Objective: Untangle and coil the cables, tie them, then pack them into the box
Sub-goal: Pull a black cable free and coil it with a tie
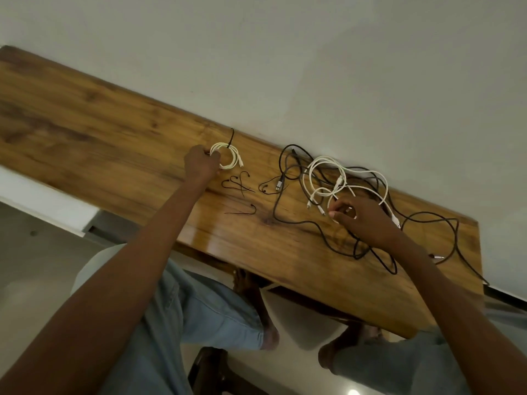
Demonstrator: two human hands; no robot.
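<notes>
Left hand [201, 163] is stretched to the table's [85, 118] far edge, fingers curled round the tied white coil [228, 156], black tie [231, 138] poking up. Right hand [360, 219] sits on the tangle [336, 181] toward the right end, fingertips pinching a white strand. That heap sprawls along the far edge, so the right hand is plainly nearer. Spare ties [239, 185] lie between. No box in sight.
</notes>
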